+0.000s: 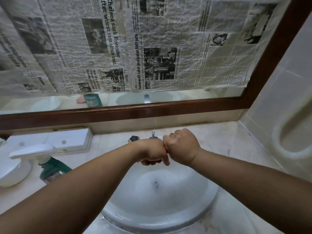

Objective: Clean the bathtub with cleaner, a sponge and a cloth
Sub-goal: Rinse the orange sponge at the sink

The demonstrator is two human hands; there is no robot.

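Over the white sink basin [199,215] my left hand [152,152] and my right hand [183,146] are pressed together, both with fingers curled tight. Between them shows only a thin sliver of a red item [165,148]; the rest is hidden inside the fists, so I cannot tell whether it is a sponge or a cloth. A green spray bottle of cleaner [54,168] with a white trigger stands on the counter to the left of the basin, apart from both hands. No bathtub is in view.
A chrome tap [152,135] stands just behind my hands. A white bowl [11,173] and a white box [70,140] sit on the marble counter at the left. Newspaper covers the wood-framed mirror [152,110]. A tiled wall closes the right side.
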